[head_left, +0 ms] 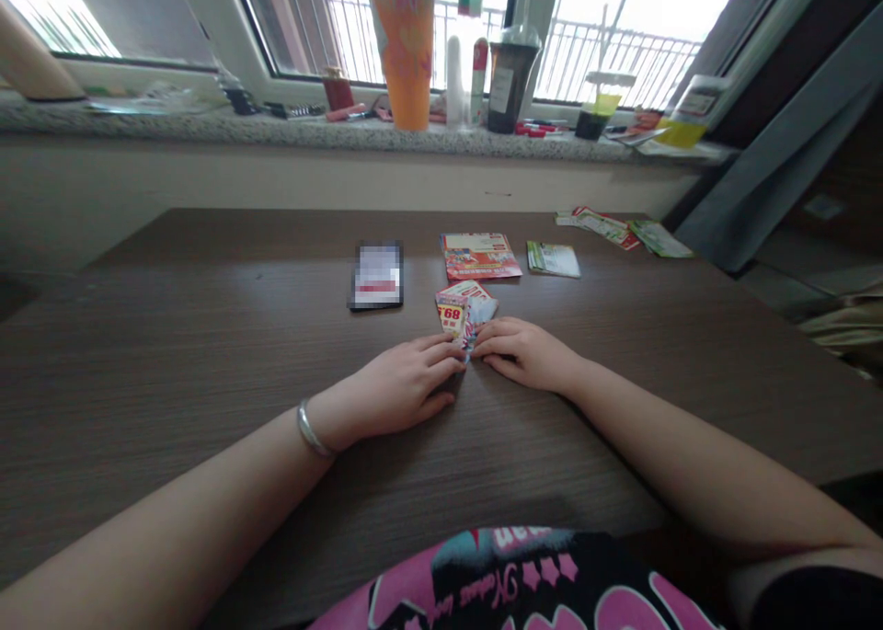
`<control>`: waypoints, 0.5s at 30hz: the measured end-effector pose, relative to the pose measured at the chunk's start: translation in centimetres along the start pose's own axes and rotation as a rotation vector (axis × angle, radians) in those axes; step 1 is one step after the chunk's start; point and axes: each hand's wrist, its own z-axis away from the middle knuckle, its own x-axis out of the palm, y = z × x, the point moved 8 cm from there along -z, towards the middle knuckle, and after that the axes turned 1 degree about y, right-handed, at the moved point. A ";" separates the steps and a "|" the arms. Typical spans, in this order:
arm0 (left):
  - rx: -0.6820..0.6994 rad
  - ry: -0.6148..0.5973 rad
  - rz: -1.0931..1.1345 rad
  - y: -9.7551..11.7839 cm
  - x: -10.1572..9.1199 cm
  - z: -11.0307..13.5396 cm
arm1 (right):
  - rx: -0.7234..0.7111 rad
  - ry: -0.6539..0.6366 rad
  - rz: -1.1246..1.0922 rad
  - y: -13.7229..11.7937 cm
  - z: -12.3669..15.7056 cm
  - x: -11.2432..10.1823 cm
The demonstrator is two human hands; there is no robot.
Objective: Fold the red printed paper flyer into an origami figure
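A small folded piece of printed paper (467, 304), red, yellow and white, lies on the table between my two hands, with its pointed end toward me. My left hand (407, 379), a silver bangle on its wrist, rests on the paper's left side with the fingers stretched out flat. From the right, my right hand (525, 352) touches the lower right edge with its fingertips, the fingers extended and lightly bent. Just beyond lies a flat stack of red flyers (481, 257). The paper's near tip is partly covered by my fingers.
Left of the flyers lies a blurred-out device (376, 276). A small green and white stack (553, 259) is on the right, with more folded papers (607, 227) at the table's far right edge. Cups, including an orange one (407, 60), line the windowsill (296, 131).
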 end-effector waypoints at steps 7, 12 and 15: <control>0.024 0.007 -0.047 0.0 0.3 0.1 | 0.011 -0.020 -0.057 0.1 -0.2 0.2; 0.012 0.033 -0.046 -0.2 0.4 0.3 | 0.019 -0.018 -0.072 0.1 -0.4 0.2; 0.012 0.034 -0.026 -0.2 0.3 0.2 | 0.007 0.002 -0.041 0.0 -0.3 0.1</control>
